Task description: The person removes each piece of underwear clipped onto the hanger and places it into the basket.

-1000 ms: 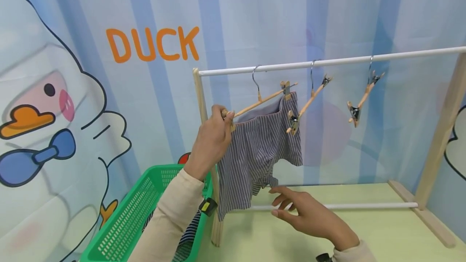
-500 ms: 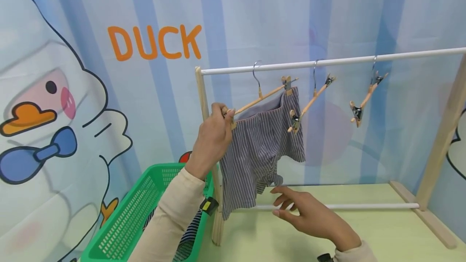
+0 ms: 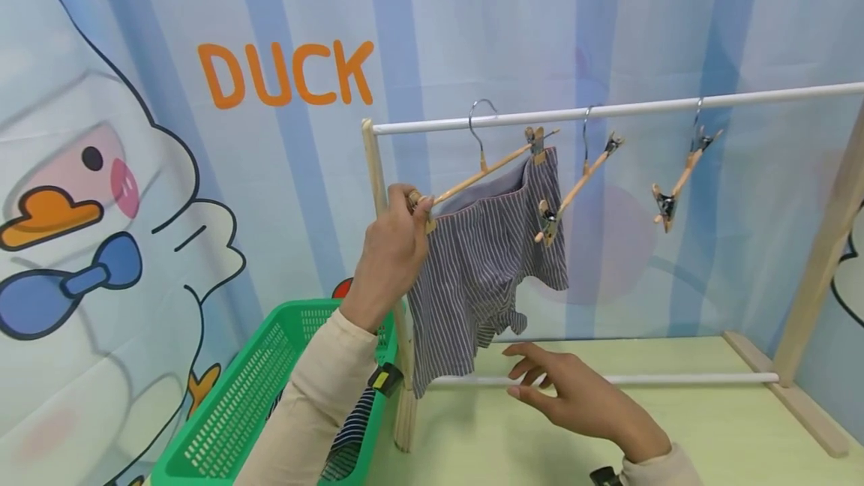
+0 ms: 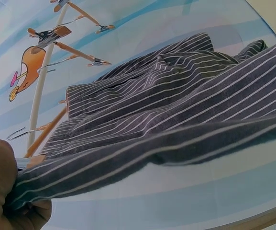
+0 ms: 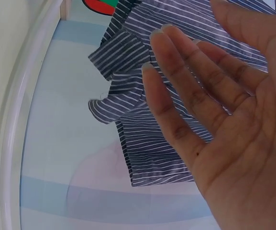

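Note:
Striped grey shorts [image 3: 479, 268] hang by the waistband from a wooden clip hanger [image 3: 484, 172], whose right clip [image 3: 536, 142] grips one corner. My left hand [image 3: 394, 253] holds the hanger's left end, at the clip and the other waistband corner; most of that clip is hidden in my fingers. In the left wrist view, the fingers [image 4: 37, 213] curl at the striped cloth. The hanger's hook [image 3: 478, 112] stands up a little above the white rail [image 3: 432, 125]. My right hand [image 3: 574, 396] hovers below the shorts' hem, fingers relaxed, holding nothing.
Two bare clip hangers, a middle one [image 3: 574, 190] and a right one [image 3: 682, 175], hang along the rail. A green basket [image 3: 229, 396] with striped cloth [image 3: 351, 433] inside stands left of the wooden rack's post [image 3: 375, 167]. A lower bar [image 3: 688, 379] runs near the table [image 3: 506, 441].
My left hand has lifted the hanger and shorts slightly, and the hook's top has risen above the rail. My right hand has stayed nearly still.

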Demonstrator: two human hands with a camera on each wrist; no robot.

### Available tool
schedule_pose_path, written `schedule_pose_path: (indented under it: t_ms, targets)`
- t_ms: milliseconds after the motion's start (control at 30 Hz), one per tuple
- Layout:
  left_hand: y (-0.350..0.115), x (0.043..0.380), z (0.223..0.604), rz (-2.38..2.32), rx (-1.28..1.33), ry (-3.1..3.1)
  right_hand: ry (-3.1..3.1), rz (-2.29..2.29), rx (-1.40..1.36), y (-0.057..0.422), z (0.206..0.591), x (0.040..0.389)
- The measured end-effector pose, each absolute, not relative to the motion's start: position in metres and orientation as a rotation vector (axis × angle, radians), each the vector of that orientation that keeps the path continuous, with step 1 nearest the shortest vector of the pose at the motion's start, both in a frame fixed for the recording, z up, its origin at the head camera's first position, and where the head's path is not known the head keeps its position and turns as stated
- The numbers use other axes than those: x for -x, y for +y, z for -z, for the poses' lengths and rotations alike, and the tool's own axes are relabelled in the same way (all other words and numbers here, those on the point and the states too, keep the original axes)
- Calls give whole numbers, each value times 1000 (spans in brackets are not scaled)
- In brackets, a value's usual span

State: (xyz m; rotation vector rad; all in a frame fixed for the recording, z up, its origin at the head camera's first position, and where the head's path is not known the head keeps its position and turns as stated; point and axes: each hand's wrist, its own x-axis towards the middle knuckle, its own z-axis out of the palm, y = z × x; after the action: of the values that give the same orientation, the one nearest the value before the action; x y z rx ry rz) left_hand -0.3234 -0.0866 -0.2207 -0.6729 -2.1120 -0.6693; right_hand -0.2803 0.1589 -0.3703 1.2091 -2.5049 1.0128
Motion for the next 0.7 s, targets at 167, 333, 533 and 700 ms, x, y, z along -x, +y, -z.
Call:
schedule_pose_path:
  t_ms: [167, 333, 533, 700]
  targets:
    - [-91, 320, 221, 683, 677, -2120, -2526, -1017, -1212, 158, 370, 280]
    - [-95, 317, 225, 685, 680, -2176, -2534, -1013, -1194, 158, 371, 280]
    - [-98, 314, 234, 660, 692, -2182, -2547, -1003, -1161, 161, 370, 281]
    - [-99, 312, 241, 643, 725, -2181, -2560, -988, -1126, 165, 367, 282]
